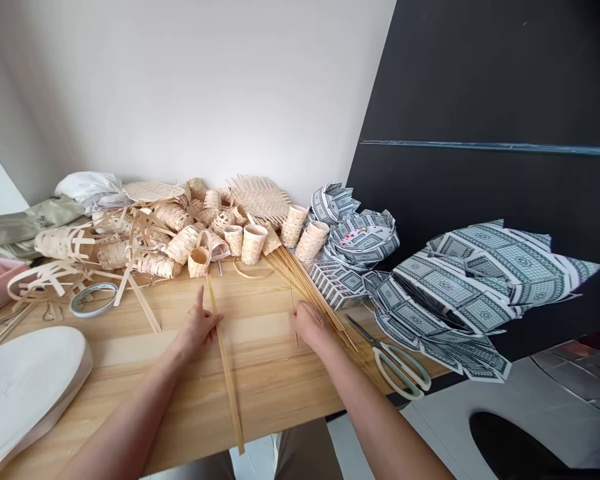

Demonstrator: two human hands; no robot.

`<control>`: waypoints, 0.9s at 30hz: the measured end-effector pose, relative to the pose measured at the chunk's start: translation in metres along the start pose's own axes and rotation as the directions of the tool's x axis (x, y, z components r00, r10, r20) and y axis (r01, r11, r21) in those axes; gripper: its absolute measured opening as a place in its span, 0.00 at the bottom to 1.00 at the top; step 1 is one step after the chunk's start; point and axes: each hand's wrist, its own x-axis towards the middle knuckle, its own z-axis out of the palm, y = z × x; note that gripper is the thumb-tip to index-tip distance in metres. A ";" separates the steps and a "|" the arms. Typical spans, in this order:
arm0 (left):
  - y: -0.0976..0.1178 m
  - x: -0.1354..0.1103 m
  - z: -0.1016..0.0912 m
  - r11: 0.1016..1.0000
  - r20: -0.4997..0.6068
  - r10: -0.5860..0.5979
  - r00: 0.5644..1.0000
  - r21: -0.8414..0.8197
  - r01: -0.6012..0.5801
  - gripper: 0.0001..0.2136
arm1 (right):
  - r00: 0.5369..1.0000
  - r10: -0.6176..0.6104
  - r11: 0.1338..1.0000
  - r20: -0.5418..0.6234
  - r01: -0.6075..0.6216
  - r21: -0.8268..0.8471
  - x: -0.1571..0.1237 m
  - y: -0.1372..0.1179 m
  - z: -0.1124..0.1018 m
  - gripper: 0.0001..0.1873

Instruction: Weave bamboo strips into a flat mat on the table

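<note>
Beside left hand (200, 328), flat strip (229, 383) laid on wooden table (273, 383), touched at thumb; index extended, other fingers curled, firm grip cannot be told. Thin stick (291, 299) pinched in nearly closed right hand (311, 321). Strip bundle (310, 287) spread just beyond right hand; scissors (378, 345) laid farther right. Woven baskets (183, 244) heaped beyond both hands, backed by white wall (205, 87).

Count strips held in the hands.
2: a wide strip in the left hand, a thin strip in the right hand. More could be hidden.
</note>
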 end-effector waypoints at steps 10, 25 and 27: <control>-0.009 0.002 -0.002 0.883 -0.087 0.348 0.933 0.366 -0.295 0.12 | 0.998 0.053 0.990 -0.021 -0.050 0.135 -0.028 0.012 -0.005 0.11; 0.070 -0.065 0.030 0.823 0.348 0.171 0.922 -0.565 0.061 0.16 | 0.975 -0.223 0.610 -0.001 0.140 0.780 -0.128 -0.020 -0.013 0.11; 0.070 -0.066 0.024 0.793 0.291 0.176 0.940 -0.607 0.040 0.16 | 0.963 -0.268 0.561 -0.010 0.164 0.812 -0.126 -0.030 -0.005 0.12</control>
